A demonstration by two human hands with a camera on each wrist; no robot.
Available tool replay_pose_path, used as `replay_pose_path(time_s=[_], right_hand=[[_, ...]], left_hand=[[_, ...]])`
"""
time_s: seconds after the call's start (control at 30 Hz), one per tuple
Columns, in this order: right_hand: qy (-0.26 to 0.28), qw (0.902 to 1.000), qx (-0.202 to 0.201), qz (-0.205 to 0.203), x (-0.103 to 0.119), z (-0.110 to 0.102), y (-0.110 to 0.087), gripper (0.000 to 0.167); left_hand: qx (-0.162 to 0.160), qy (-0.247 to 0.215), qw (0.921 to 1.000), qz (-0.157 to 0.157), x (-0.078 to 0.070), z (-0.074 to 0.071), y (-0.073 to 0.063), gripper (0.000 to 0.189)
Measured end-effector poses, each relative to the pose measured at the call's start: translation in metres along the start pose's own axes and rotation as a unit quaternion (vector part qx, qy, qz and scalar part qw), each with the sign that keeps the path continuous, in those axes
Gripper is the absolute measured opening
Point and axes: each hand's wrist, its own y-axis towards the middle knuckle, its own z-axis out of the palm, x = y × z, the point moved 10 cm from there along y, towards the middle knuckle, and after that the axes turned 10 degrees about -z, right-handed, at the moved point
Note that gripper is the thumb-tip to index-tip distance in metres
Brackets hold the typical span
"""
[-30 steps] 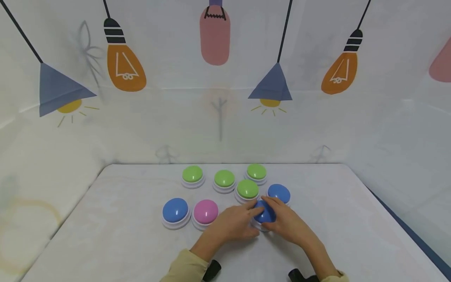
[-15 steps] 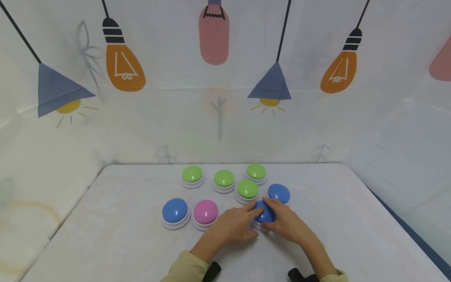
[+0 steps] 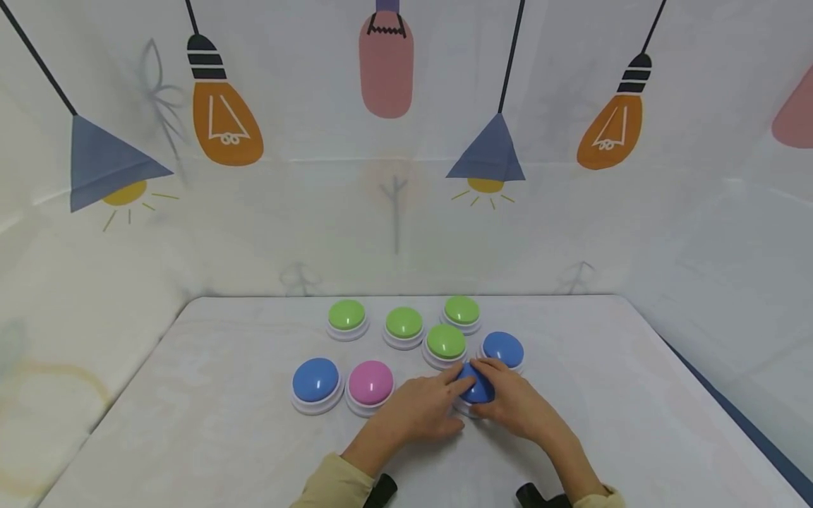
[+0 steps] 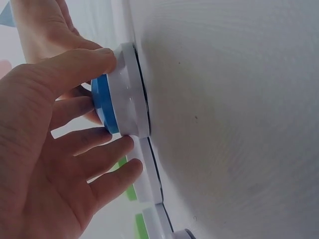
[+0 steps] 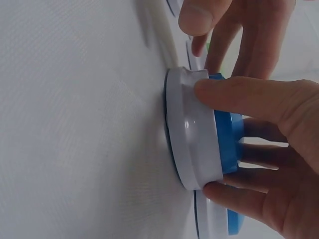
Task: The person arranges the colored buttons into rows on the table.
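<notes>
Fingers of right hand (image 3: 517, 403) clamping blue button (image 3: 483, 388); fingers of left hand (image 3: 420, 405) touching it, thumb standing apart. Green button (image 3: 446, 341) sitting just beyond fingers; uneven sideways push could be knocking it askew.

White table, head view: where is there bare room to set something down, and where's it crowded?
Bare: the white table between its left edge and the leftmost blue button; also right of the right grip, out to the table's right edge. Crowded: the middle blue button, between right grip and left grip, with the nearest green button close behind.
</notes>
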Motion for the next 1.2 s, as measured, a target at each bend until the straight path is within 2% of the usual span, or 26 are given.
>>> replay_pose_path(time_s=[0.43, 0.7, 0.9, 1.2], right_hand=[[0.004, 0.9998, -0.011, -0.015, 0.002, -0.006, -0.001, 0.065], [-0.003, 0.9998, -0.011, -0.015, 0.006, -0.006, 0.0, 0.065], [-0.023, 0.999, -0.021, -0.034, 0.016, -0.012, 0.0, 0.063], [-0.029, 0.9968, -0.048, -0.057, 0.033, -0.018, 0.002, 0.061]], left_hand=[[-0.024, 0.019, 0.9993, 0.021, -0.003, -0.002, -0.003, 0.069], [-0.023, 0.03, 0.9991, 0.02, -0.002, -0.001, -0.007, 0.069], [-0.034, 0.053, 0.9979, 0.017, -0.003, -0.006, -0.012, 0.072], [-0.052, 0.079, 0.9949, 0.035, -0.006, -0.017, -0.024, 0.076]])
